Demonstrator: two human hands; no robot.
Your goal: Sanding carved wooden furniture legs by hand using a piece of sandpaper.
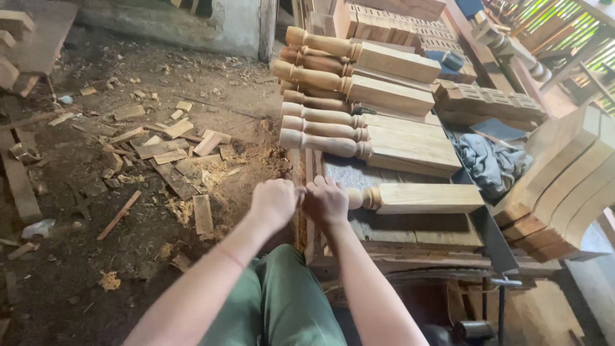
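Note:
A turned wooden leg (416, 198) with a square block end lies on the workbench (410, 247) in front of me. My right hand (327, 202) is closed around its rounded left end. My left hand (274, 202) is closed too, right beside the right hand at the tip of the leg; what it holds is hidden. Both forearms reach forward over my green trousers (282, 301).
Several finished turned legs (368, 106) are stacked at the back of the bench. Curved wooden pieces (564, 186) lean at the right beside a grey cloth (490, 163). Wood offcuts (173, 154) and sawdust litter the dirt floor at the left.

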